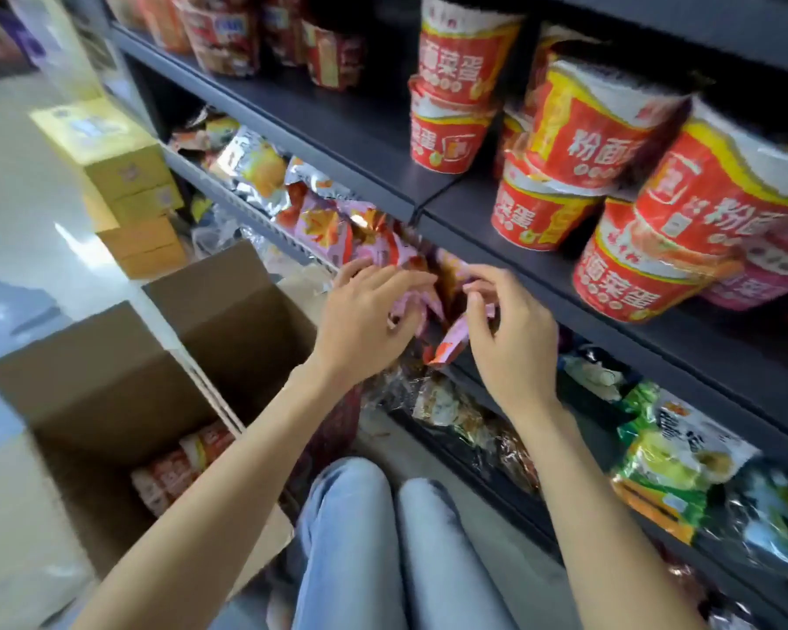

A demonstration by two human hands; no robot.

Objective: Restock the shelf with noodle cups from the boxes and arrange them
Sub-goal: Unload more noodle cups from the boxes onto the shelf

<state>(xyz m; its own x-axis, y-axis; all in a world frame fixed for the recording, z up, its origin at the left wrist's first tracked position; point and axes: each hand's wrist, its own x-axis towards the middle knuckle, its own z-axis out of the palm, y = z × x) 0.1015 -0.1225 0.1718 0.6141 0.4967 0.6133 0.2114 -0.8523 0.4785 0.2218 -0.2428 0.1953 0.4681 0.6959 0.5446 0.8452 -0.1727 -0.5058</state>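
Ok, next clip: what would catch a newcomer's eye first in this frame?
Probably the stacked red noodle cups with bold white characters, crowding the dark metal shelf at upper right. At centre, the left hand and right hand work among pink and orange foil snack packets one shelf lower. At lower left, an open brown cardboard box holds more red cups.
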